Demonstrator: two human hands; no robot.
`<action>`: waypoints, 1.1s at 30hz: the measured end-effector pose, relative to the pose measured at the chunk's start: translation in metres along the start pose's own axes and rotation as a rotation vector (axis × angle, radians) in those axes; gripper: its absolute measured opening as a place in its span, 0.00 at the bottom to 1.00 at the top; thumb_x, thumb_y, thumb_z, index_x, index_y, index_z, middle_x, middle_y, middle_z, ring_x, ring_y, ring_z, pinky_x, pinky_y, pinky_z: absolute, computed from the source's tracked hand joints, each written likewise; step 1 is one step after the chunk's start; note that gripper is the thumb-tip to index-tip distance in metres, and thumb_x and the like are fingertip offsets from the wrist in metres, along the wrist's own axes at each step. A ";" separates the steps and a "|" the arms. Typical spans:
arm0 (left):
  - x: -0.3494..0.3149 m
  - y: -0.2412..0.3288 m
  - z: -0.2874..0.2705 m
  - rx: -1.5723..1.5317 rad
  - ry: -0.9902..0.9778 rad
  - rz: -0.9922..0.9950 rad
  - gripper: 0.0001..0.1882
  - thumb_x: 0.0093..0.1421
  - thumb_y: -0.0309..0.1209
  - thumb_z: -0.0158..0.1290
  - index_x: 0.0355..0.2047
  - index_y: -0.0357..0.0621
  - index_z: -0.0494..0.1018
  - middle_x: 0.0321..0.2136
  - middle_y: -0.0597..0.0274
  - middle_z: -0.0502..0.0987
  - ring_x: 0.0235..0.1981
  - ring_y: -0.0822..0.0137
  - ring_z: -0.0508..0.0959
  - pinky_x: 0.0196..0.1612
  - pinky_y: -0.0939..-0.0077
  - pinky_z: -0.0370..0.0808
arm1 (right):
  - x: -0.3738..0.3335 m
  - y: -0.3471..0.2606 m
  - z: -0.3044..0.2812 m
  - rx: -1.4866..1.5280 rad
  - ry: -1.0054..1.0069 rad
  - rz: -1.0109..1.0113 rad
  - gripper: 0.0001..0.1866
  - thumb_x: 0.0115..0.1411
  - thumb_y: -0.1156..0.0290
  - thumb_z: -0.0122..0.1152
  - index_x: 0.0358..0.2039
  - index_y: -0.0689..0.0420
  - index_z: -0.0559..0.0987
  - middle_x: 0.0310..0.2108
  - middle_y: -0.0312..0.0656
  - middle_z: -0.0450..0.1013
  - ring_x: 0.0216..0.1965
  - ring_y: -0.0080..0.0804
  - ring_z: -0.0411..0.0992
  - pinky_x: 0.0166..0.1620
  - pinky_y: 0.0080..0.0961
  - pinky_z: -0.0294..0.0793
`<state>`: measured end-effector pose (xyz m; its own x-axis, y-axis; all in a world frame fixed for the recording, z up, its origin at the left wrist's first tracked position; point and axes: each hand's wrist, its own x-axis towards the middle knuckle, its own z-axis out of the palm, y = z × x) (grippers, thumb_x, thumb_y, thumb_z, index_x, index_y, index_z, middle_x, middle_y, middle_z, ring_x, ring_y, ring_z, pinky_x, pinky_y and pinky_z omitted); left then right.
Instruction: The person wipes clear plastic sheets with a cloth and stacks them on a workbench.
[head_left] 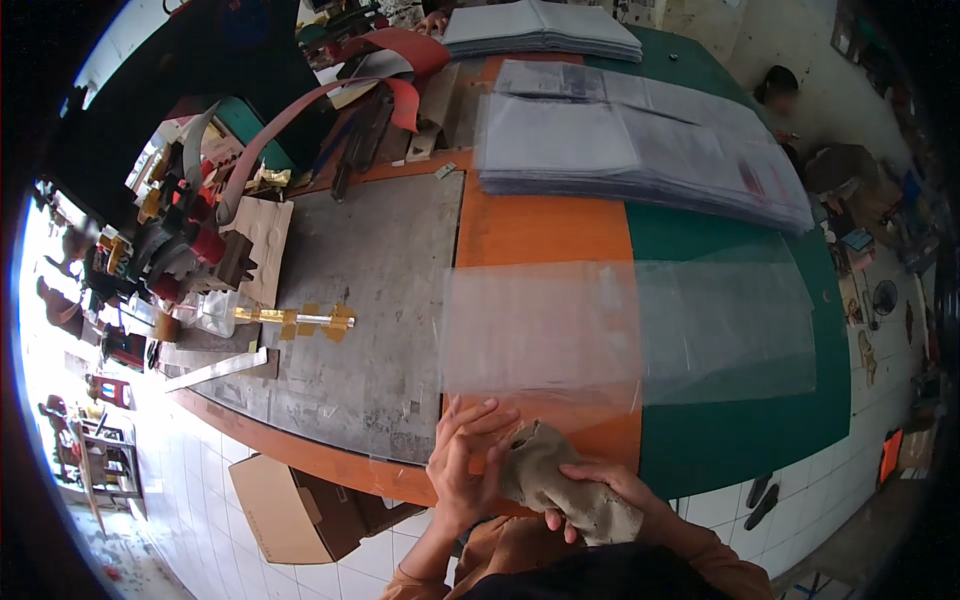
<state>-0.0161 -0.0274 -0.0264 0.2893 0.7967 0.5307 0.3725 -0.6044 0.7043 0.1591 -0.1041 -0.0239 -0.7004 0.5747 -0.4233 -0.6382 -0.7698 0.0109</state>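
Wrapped in my right hand is a crumpled grey-beige rag, held just past the table's near edge. My left hand is raised right beside the rag, its fingers stretched out and apart; whether it touches the cloth I cannot tell. Beyond both hands lies a clear plastic sheet, flat across the orange and green parts of the tabletop. Its left edge reaches the grey metal plate.
Farther back stand a stack of clear plastic sleeves and another stack. At left is a machine with red straps and a taped metal rod. A cardboard box sits below the edge. Another person is at far right.
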 end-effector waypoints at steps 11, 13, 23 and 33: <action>-0.005 0.002 0.012 -0.143 0.138 -0.100 0.07 0.49 0.16 0.49 0.27 0.40 0.65 0.32 0.58 0.78 0.39 0.58 0.75 0.49 0.58 0.66 | -0.011 0.002 0.030 -0.078 0.217 -0.040 0.22 0.62 0.60 0.40 0.47 0.67 0.60 0.29 0.53 0.70 0.28 0.43 0.74 0.27 0.28 0.77; -0.007 0.003 0.009 -0.095 0.042 0.001 0.07 0.49 0.17 0.49 0.25 0.41 0.63 0.32 0.57 0.77 0.38 0.59 0.75 0.48 0.60 0.68 | -0.018 -0.002 0.025 -0.030 0.130 -0.036 0.22 0.62 0.60 0.41 0.46 0.67 0.61 0.28 0.52 0.70 0.25 0.41 0.73 0.25 0.26 0.75; -0.026 0.005 0.021 -0.185 0.126 -0.048 0.09 0.46 0.19 0.53 0.24 0.41 0.63 0.31 0.56 0.77 0.35 0.58 0.75 0.41 0.60 0.72 | -0.020 -0.004 0.031 -0.294 0.219 -0.274 0.22 0.61 0.62 0.41 0.49 0.67 0.59 0.29 0.57 0.70 0.22 0.39 0.72 0.22 0.23 0.71; -0.019 0.015 0.013 -0.048 -0.061 0.113 0.07 0.48 0.23 0.55 0.22 0.48 0.68 0.31 0.65 0.79 0.36 0.69 0.75 0.45 0.67 0.67 | -0.013 -0.005 -0.002 0.102 0.141 -0.429 0.19 0.61 0.64 0.44 0.48 0.63 0.63 0.35 0.50 0.70 0.26 0.38 0.73 0.30 0.30 0.75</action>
<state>-0.0048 -0.0517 -0.0324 0.3809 0.7208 0.5792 0.2920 -0.6881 0.6643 0.1718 -0.1078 -0.0201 -0.3206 0.7863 -0.5282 -0.8938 -0.4357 -0.1060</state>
